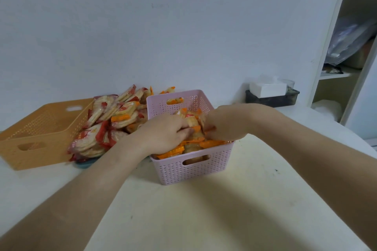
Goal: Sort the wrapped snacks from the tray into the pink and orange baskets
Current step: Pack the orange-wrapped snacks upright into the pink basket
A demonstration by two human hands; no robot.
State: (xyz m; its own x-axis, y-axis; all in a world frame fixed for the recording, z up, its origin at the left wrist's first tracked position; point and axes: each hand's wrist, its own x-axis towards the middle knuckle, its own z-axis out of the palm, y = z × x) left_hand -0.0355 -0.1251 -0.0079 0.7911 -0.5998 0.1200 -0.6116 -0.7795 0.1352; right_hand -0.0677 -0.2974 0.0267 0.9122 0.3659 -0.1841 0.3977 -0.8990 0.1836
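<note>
A pink basket (212, 169) stands mid-table, holding several orange-wrapped snacks (210, 143). Both my hands reach into it. My left hand (163, 134) curls its fingers round orange-wrapped snacks at the basket's left side. My right hand (224, 126) pinches snacks near the middle. Left of the basket lies a heap of red-wrapped snacks (106, 128) on a blue tray, only its front edge (84, 164) showing. An orange basket (38, 138) stands at the far left, and I see nothing inside it.
A dark box with a white tissue pack (269, 91) sits at the back right by the wall. A white shelf unit (334, 75) rises at the right. The white table (224, 210) spreads in front of the baskets.
</note>
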